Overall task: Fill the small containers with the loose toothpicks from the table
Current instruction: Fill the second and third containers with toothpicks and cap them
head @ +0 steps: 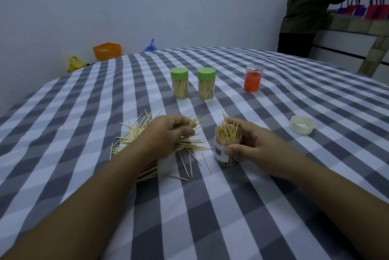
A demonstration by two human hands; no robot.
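Observation:
A heap of loose toothpicks (134,133) lies on the checked tablecloth, partly hidden under my left forearm. My left hand (170,133) pinches a small bunch of toothpicks above the heap. My right hand (250,143) grips an open clear container (226,150) with a white label, standing upright and crammed with toothpicks that stick out of its top. Two filled containers with green lids (179,86) (206,83) stand side by side farther back.
A clear container with an orange inside (253,78) stands at the back right. A white lid (302,125) lies to the right of my right hand. A person (309,6) stands at a counter beyond the table. Coloured bags (107,51) sit by the wall.

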